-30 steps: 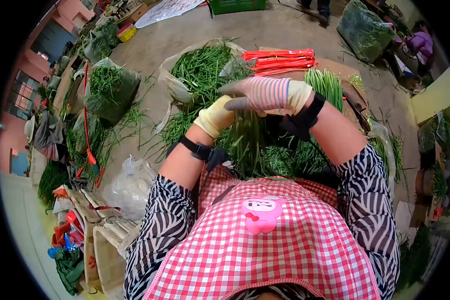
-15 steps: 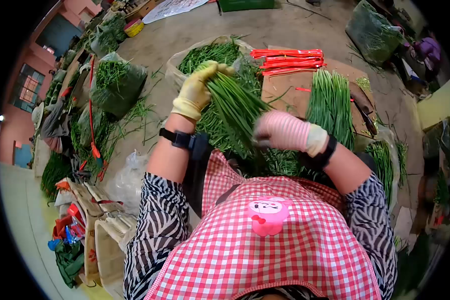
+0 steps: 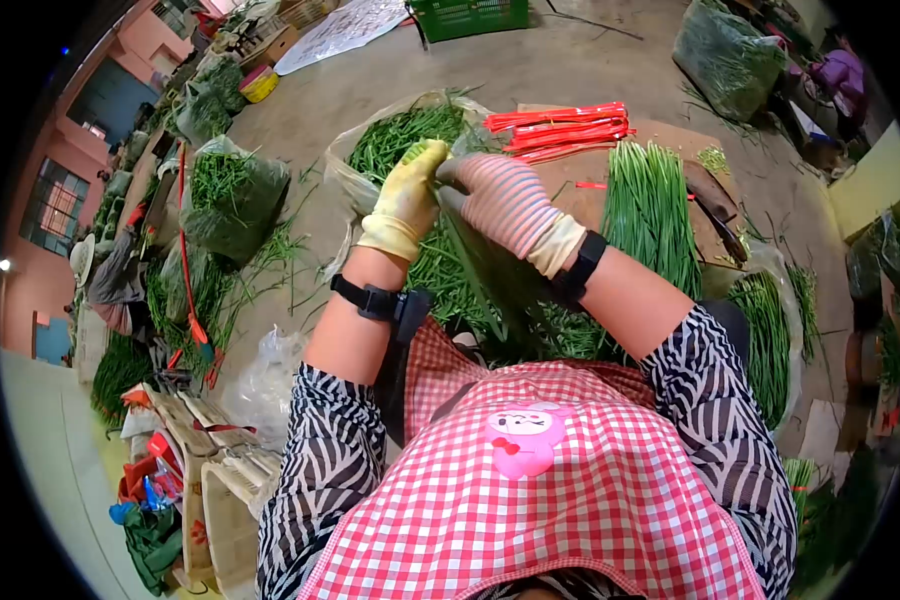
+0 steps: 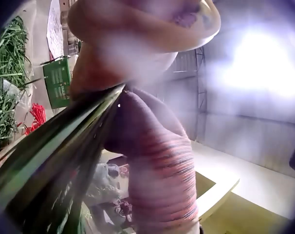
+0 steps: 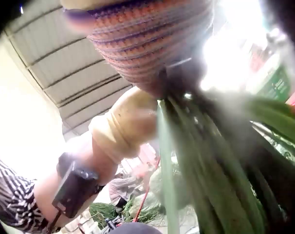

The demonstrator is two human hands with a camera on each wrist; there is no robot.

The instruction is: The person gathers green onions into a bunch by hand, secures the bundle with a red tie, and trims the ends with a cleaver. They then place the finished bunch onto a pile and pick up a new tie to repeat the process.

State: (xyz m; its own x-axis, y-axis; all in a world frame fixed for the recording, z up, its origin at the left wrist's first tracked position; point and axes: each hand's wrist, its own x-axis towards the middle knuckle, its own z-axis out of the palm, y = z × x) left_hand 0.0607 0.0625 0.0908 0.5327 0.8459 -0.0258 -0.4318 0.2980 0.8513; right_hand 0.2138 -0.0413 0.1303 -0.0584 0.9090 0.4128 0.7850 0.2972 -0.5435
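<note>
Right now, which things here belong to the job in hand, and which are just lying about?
Part of the job, seemingly: green stalks gripped by left hand and right hand; loose greens; stalk bundle; red strips.

Lying about, apparently: green crate; yellow tub; clear plastic.

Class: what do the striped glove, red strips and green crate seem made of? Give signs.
Striped glove: seemingly knitted fabric, matt; ribbed texture shows.
Red strips: probably plastic, glossy; bright highlights.
Green crate: likely plastic, smooth-looking; slotted wall, even colour.

Red strips [image 3: 560, 132] and piled stalks [image 3: 652, 215] hem the free board [image 3: 582, 207] beside the right grip [image 3: 502, 203].
</note>
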